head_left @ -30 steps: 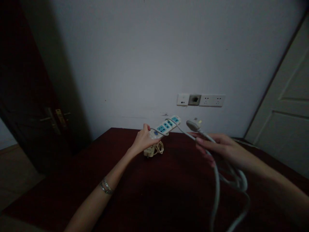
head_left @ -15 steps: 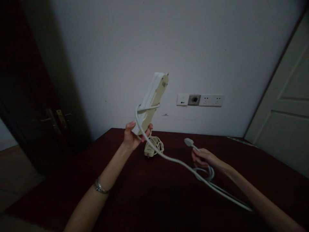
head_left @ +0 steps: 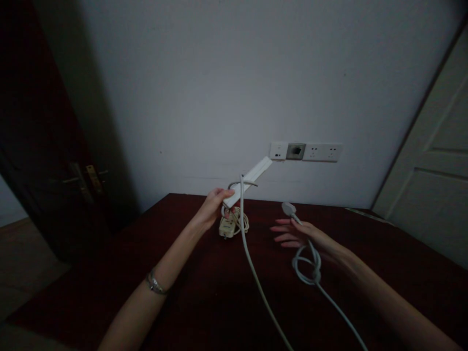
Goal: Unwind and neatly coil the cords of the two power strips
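Observation:
My left hand [head_left: 218,201] grips the near end of a white power strip [head_left: 256,174], thumb on top. The strip slants up and to the right, seen along its narrow side. A pale cord [head_left: 245,239] loops round it and hangs down to the right. My right hand [head_left: 298,234] pinches a power cord just below its grey-white plug [head_left: 288,209], between thumb and forefinger; the other fingers are stretched out. Beneath this hand hangs a knotted loop of cord [head_left: 305,278]. Behind my left hand, a second, cream power strip [head_left: 227,227] lies with its cord coiled on it.
The dark red table [head_left: 212,302] reaches to the wall. Wall sockets [head_left: 321,152] and a grey-framed outlet [head_left: 295,151] sit above its back edge. A dark door with a handle [head_left: 93,178] stands at the left, a pale panelled door [head_left: 431,161] at the right.
The power strip has tipped down to the right and turned from its broad face to its side. Its cord now hangs more steeply. My right hand's fingers have straightened, and the knotted loop hangs lower.

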{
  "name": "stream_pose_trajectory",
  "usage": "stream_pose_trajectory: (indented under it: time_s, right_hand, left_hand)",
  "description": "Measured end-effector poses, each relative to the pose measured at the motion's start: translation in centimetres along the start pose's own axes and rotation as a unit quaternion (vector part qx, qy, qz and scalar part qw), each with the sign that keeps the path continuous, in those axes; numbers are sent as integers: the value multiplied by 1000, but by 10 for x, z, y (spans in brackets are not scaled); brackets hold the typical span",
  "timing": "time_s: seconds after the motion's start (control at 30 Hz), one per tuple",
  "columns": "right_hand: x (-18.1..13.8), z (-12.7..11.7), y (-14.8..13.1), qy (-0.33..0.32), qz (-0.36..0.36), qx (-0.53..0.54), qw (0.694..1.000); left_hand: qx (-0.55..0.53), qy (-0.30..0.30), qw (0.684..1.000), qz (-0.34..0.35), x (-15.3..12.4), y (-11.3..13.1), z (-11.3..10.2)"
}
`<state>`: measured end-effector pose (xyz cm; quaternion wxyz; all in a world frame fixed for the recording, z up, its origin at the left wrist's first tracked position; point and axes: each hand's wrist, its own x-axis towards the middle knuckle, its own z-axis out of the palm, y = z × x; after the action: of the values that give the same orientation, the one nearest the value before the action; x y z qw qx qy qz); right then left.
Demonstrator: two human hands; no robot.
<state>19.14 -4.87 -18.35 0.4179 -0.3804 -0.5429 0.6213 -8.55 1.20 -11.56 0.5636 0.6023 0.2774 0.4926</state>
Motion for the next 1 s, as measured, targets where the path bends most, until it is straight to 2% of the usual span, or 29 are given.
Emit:
stream_pose_trajectory:
  time_s: [0.1, 0.17, 0.27, 0.37, 0.43, 0.5, 0.6, 0.7, 0.77, 0.87, 0.93, 1.0]
  right_hand:
    - [-4, 25, -6, -153, -23, -1, 988]
    - [-8, 44, -5, -234, -15, -1, 972]
    - [-11, 70, 6, -280, 4, 49, 959]
    - [-10, 80, 25, -239, -9, 152, 959]
    - [-7, 73, 36, -220, -17, 215, 951]
    - [-4, 55, 43, -236, -9, 240, 942]
    - [2, 20, 39, -250, 16, 210, 945]
    - [10, -16, 24, -193, 52, 109, 974]
    - [16, -36, 11, -118, 76, 48, 989]
    - [28, -57, -11, 0, 71, -17, 997]
    - [34, -64, -29, 34, 78, -58, 995]
    - [35, -61, -47, 53, 81, -101, 990]
  left_hand:
    - [-5, 30, 999, -40, 3, -15, 7]
    - [-7, 58, 997, -59, 5, -23, 11]
    - [-7, 82, 994, -69, 7, -31, 14]
    - [-13, 65, 996, -60, 9, -31, 12]
    - [-22, 46, 998, -42, 12, -29, 5]
    - [-36, 26, 999, -12, 16, -25, -7]
    - [-41, -17, 998, 50, 18, -19, -32]
    - [-3, -125, 990, 64, 13, -9, -52]
    - [52, -228, 972, 38, 6, -3, -57]
    - [172, -355, 919, -12, -4, 3, -50]
    - [247, -398, 882, -47, -5, 1, -42]
    - [322, -397, 857, -60, -3, -4, -34]
